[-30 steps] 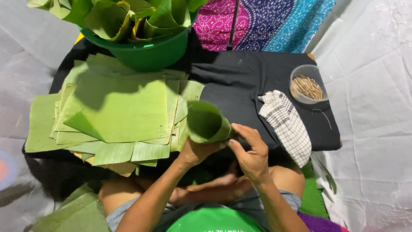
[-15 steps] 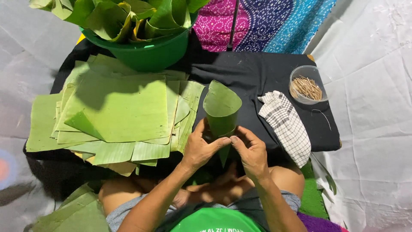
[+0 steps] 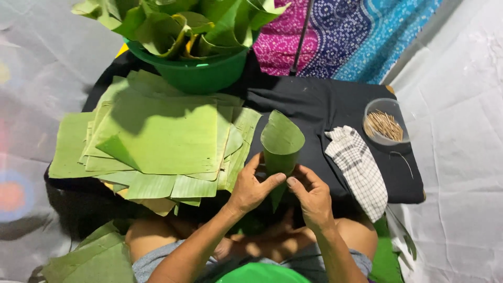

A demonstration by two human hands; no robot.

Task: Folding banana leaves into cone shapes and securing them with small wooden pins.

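At far left, a stack of cut banana-leaf sheets [image 3: 157, 139] lies spread on a black cloth-covered board [image 3: 325, 105], the sheets overlapping and fanned at the edges. More leaf pieces [image 3: 91, 259] lie lower left, beside the person's knee. Behind the stack stands a green plastic basin [image 3: 196, 73], filled with folded leaf cones [image 3: 178, 23] standing above its rim.

Centre: the left hand [image 3: 250, 186] is closed around the lower part of a banana-leaf cone [image 3: 280, 149], thumb on the near side, fingers wrapped on the left flank. The cone stands nearly upright, open mouth up and tilted slightly away, its point running down between the two hands. It is held just above the near edge of the black board, just right of the leaf stack. The right hand [image 3: 310, 193] grips the cone's lower right side, thumb and forefinger pinched on the leaf seam; its fingertips nearly meet those of the left hand.

Right of the hands, a white checked cloth [image 3: 359, 170] lies on the board, hanging over its near edge. Beyond it sits a clear round container of wooden toothpicks [image 3: 383, 124]. A patterned pink and blue fabric [image 3: 356, 36] lies behind the board.
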